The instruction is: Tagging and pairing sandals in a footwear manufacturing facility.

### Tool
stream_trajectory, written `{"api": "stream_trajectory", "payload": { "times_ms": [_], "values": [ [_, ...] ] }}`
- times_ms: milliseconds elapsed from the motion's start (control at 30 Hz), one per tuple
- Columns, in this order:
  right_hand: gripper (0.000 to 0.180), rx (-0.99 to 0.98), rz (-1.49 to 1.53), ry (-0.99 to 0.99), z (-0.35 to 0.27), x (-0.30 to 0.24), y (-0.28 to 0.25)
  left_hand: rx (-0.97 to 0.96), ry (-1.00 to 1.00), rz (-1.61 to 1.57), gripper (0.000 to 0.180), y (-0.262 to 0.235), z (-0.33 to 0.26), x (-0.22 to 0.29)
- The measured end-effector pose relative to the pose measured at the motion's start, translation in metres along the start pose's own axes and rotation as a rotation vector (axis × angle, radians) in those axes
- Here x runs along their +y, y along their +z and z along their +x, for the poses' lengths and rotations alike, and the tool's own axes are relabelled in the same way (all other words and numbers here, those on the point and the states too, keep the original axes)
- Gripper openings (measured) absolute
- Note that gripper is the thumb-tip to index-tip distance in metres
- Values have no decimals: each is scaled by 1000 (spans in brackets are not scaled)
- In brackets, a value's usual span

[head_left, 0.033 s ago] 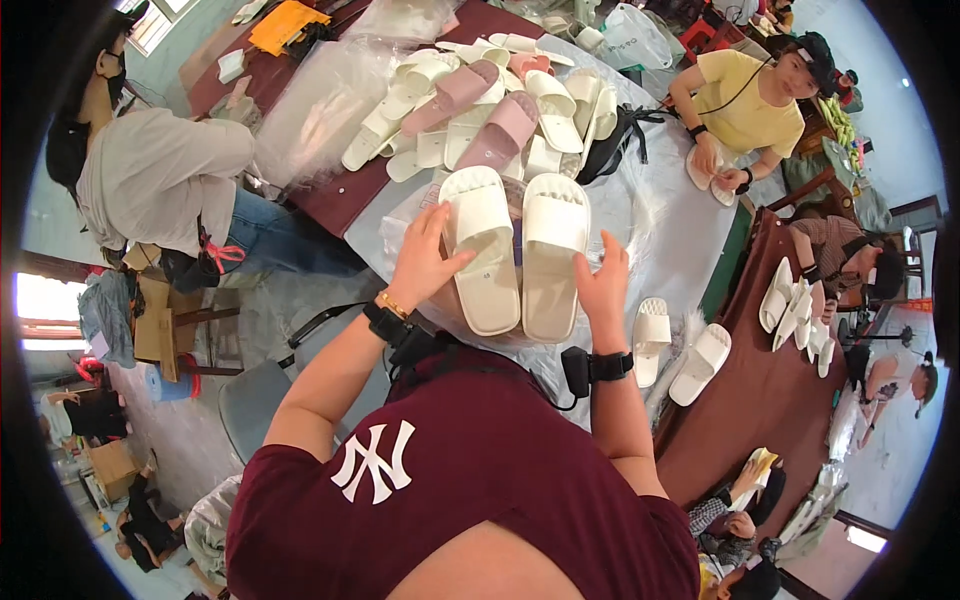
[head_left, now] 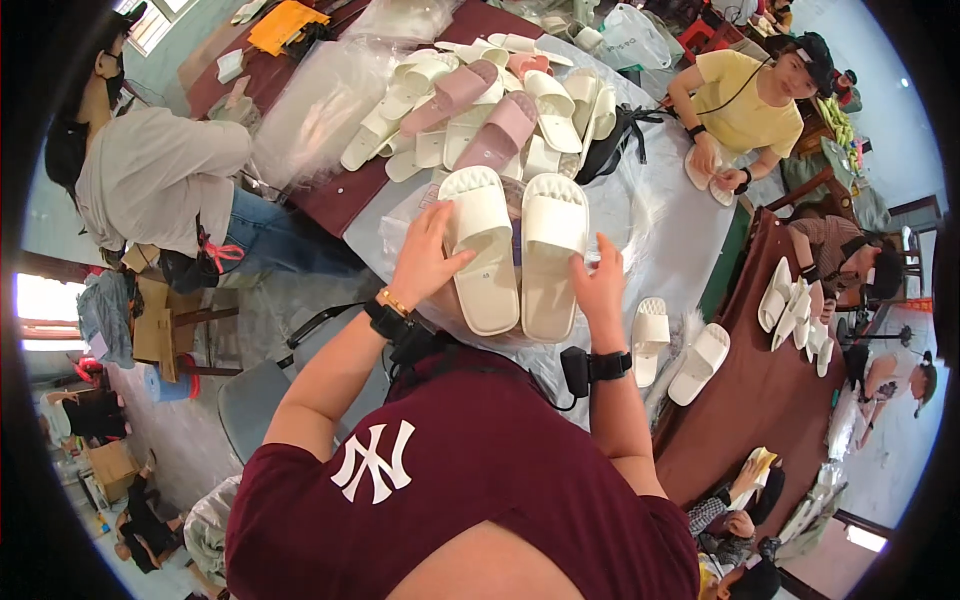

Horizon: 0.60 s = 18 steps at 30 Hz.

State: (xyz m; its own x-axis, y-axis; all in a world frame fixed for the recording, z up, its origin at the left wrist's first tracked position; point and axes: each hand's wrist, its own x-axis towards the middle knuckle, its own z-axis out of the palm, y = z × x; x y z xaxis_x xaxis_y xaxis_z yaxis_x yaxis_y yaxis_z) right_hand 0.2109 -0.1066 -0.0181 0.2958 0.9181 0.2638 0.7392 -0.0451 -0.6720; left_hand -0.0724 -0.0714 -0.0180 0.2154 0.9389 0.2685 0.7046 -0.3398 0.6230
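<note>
Two cream slide slippers lie side by side before me, toes pointing away, a narrow gap between them. At the outer edge of the left slipper (head_left: 487, 285) is my left hand (head_left: 428, 258), fingers stretched and thumb apart, the thumb tip meeting the slipper's side. My right hand (head_left: 602, 285) is beside the right slipper (head_left: 550, 290), its fingers spread and its thumb at the outer edge. Neither hand is wrapped around a slipper. Just beyond them is a heap of cream slippers (head_left: 555, 112) with pink slippers (head_left: 500, 130) among them.
Clear plastic (head_left: 325, 110) covers the table's far left. Two more cream slippers (head_left: 651, 335) lie to my right, near a dark red table (head_left: 745, 400). A person in yellow (head_left: 750, 100) sits across, holding slippers. Another person (head_left: 165, 180) stands at the left. A black bag (head_left: 610, 140) lies beside the heap.
My right hand has shifted slightly left, closer to the right slipper's edge. My left hand and both slippers look nearly the same.
</note>
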Motion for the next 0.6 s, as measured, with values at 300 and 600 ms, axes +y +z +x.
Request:
{"api": "stream_trajectory", "payload": {
  "times_ms": [300, 600],
  "values": [
    [54, -215, 179, 53, -16, -13, 17, -136, 110, -5, 55, 4, 7, -15],
    [25, 90, 208, 359, -38, 177, 13, -126, -49, -114, 48, -11, -5, -10]
  ]
}}
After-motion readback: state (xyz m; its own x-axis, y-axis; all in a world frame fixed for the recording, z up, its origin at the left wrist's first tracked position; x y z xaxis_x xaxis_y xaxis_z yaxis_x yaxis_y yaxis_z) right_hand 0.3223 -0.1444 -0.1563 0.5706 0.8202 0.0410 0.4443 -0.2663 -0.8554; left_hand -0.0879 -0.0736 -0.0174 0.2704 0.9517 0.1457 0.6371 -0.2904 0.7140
